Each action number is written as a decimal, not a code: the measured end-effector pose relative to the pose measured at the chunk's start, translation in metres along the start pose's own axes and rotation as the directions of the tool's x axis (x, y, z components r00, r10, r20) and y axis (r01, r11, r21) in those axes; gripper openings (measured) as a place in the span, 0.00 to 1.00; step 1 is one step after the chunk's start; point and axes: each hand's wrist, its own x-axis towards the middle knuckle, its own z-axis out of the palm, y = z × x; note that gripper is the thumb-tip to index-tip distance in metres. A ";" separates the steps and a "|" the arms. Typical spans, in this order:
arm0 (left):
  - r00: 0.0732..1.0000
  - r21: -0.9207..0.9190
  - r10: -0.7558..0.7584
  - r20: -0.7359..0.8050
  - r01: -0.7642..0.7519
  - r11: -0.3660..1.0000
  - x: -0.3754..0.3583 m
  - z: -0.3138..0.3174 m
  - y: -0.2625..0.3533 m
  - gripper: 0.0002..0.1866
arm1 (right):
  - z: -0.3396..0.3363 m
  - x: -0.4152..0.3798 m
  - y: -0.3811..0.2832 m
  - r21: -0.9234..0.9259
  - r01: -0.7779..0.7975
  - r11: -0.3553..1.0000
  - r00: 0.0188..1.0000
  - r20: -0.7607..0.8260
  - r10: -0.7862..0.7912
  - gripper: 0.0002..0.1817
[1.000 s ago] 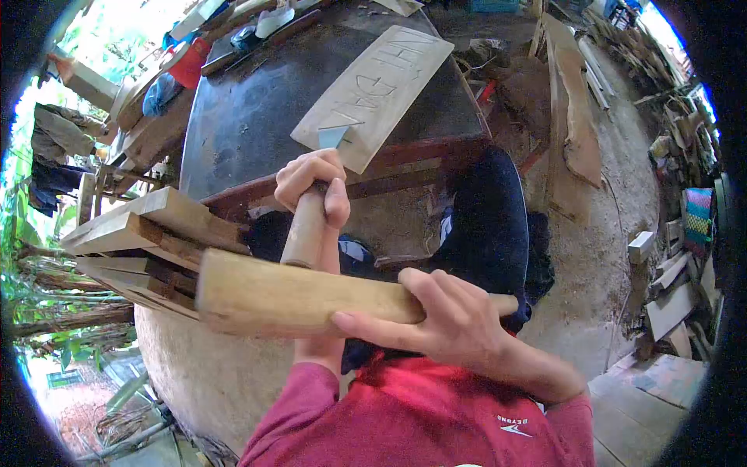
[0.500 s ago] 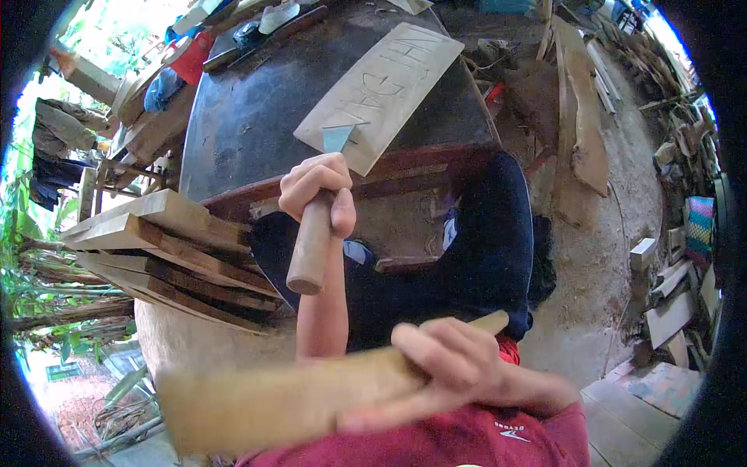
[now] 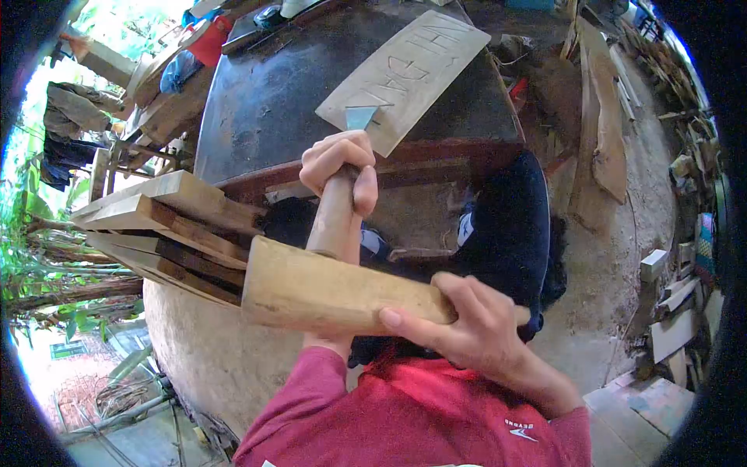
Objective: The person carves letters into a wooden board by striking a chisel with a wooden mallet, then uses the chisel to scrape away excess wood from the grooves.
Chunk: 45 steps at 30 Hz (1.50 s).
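My left hand (image 3: 340, 171) is wrapped round a wood chisel (image 3: 330, 218), its thick wooden handle slanting down toward me. The flat blue-grey blade points away and its edge meets the near end of a pale wooden board (image 3: 401, 82) with carved letters. In my right hand (image 3: 478, 323) is a wooden mallet (image 3: 342, 288), gripped by its short handle with the thumb along the body. The broad mallet head overlaps the butt of the chisel handle in this view.
The board lies on a dark worktable (image 3: 261, 109) in front of me. Stacked thick planks (image 3: 167, 226) jut out at the left. Long boards (image 3: 599, 124) lean at the right, beside a small white block (image 3: 654, 265) and scrap wood. A red bucket (image 3: 208, 43) stands at the far left.
The mallet has swung up and away from my body to the chisel's handle end. The whole view has shifted slightly; my left hand keeps the chisel on the board.
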 end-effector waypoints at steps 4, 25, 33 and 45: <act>0.999 0.037 -0.016 -0.039 0.017 0.999 0.003 0.007 0.004 0.19 | -0.001 -0.012 -0.001 0.141 0.025 0.990 0.998 -0.053 -0.017 0.26; 0.938 -0.462 -0.178 -0.296 0.022 0.887 0.006 0.014 0.031 0.15 | -0.002 -0.033 0.020 0.599 -0.302 0.742 0.945 0.086 0.315 0.26; 0.990 -0.205 -0.053 -0.132 0.025 0.978 0.000 0.030 0.033 0.15 | -0.003 -0.036 0.022 0.605 -0.321 0.728 0.938 0.094 0.335 0.34; 0.999 -0.079 0.027 0.035 -0.024 0.997 0.003 0.026 0.026 0.11 | -0.004 -0.038 0.023 0.598 -0.314 0.737 0.938 0.078 0.337 0.31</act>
